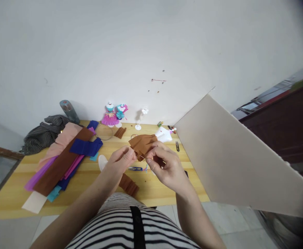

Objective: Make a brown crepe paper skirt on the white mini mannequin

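Note:
A piece of brown gathered fabric (142, 143) is held up over the table, its pleats fanning away from me. My left hand (120, 159) pinches its lower left edge between thumb and fingers. On the other side my right hand (168, 165) grips the right edge, with thumb and forefinger pressed together near the left fingertips. Whether a needle or thread is between them is too small to tell. Below the hands lie blue-handled thread snips (136, 168) and another pleated brown piece (129, 185).
Coloured fabric strips (60, 162) cover the table's left side, by a striped cloth (44, 133) and a bottle (70, 111). Dressed mini mannequins (110, 114) and a bare white one (140, 117) stand at the wall. Dark snips (177, 146) lie near the right-hand panel (234, 159).

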The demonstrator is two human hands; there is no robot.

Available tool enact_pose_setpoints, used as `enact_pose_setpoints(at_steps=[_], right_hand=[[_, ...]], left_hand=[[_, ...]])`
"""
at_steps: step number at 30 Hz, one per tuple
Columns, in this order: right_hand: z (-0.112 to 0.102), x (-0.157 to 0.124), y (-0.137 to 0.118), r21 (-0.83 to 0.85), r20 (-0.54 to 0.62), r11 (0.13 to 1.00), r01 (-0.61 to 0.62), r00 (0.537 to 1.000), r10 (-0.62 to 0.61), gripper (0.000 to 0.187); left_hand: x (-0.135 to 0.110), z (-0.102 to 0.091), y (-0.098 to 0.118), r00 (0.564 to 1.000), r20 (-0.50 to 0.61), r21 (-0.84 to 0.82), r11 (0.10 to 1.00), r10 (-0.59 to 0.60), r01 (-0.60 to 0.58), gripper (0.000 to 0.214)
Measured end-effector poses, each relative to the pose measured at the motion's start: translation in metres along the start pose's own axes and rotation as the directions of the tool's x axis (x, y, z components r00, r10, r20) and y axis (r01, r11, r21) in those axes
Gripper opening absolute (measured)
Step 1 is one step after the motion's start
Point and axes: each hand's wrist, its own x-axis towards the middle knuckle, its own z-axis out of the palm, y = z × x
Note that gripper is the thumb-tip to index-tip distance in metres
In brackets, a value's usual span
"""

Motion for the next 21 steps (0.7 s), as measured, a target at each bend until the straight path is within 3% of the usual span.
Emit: enact_pose_setpoints(at_steps=[7,21], right_hand=[[0.0044,0.0007,-0.0029,-0.114,-0.045,0.993,0.011,0.999,-0.016,0.015],[0.0029,-0.0026,-0.0007,-0.055,-0.063,0.997,-0.056,0.997,0.052,0.014]], left_hand=[[-0.0012,0.0032,0.0051,1.000,-0.006,-0.001,1.000,-0.020,0.020,0.041],[-0.0007,0.0026,0.0023,1.000,0.006,-0.065,0.997,-0.030,0.030,0.039]])
